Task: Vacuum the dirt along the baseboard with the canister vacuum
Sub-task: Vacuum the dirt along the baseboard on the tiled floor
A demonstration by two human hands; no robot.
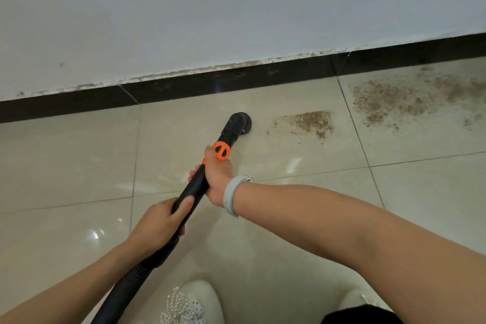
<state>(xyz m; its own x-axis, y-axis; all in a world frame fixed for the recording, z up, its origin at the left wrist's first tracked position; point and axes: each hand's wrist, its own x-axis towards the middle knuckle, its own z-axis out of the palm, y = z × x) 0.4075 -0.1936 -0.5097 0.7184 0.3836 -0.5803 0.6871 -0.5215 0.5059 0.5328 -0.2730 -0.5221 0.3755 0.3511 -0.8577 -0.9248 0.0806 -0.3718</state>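
I hold the black vacuum wand (196, 183) in both hands. My right hand (217, 176) grips it just below the orange collar (221, 150). Lower down, my left hand (157, 223) grips the wand where the ribbed hose (123, 289) joins it. The round black brush nozzle (239, 122) rests on the beige tiled floor (65, 160), a short way in front of the dark baseboard (210, 83). A patch of brown dirt (310, 121) lies just right of the nozzle. A larger spread of dirt (394, 98) covers the tile further right, close to the baseboard.
A white wall (210, 8) rises above the baseboard, with grime along its lower edge. My two white shoes (194, 302) stand at the bottom of the view. A pale wristband (232, 193) is on my right wrist.
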